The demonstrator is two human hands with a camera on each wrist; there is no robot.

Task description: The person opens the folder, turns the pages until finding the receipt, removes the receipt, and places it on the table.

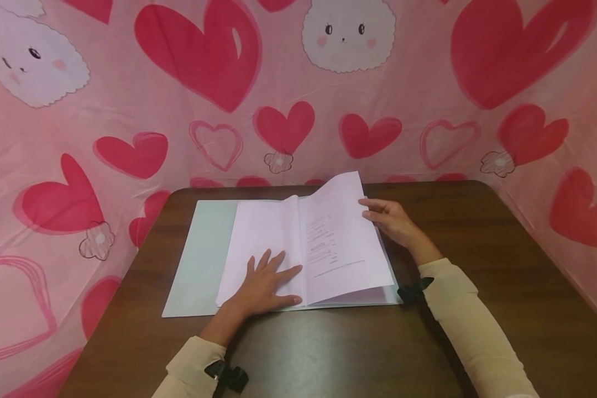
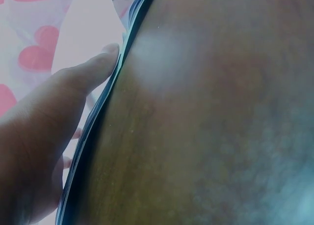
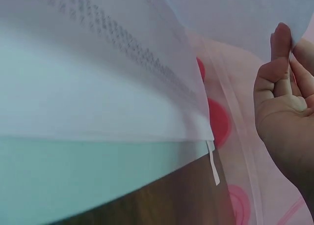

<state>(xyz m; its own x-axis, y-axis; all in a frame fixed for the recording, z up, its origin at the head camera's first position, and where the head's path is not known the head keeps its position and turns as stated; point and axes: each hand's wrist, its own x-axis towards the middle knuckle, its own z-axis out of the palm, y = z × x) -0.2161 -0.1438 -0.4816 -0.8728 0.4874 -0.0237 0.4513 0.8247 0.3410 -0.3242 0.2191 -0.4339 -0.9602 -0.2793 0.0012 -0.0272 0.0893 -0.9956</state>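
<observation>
A pale green folder (image 1: 199, 249) lies spread on the table with white pages fastened along its middle. My left hand (image 1: 263, 284) rests on the left-hand pages (image 1: 263, 229), fingers spread and thumb near the fold. In the left wrist view its thumb (image 2: 100, 63) lies right at the folder's lower edge. With thumb and fingers, my right hand (image 1: 390, 221) pinches a printed sheet (image 1: 343, 232) by its outer edge. That sheet curves up from the fold, its top corner raised. Below it, in the right wrist view, more white paper and the green cover (image 3: 98, 171) show.
The dark wooden table (image 1: 487, 249) extends to both sides and in front of the folder. A pink cloth (image 1: 288, 83) with hearts hangs behind the table and along its sides. A narrow white strip (image 3: 214, 163) sticks out at a corner of the pages.
</observation>
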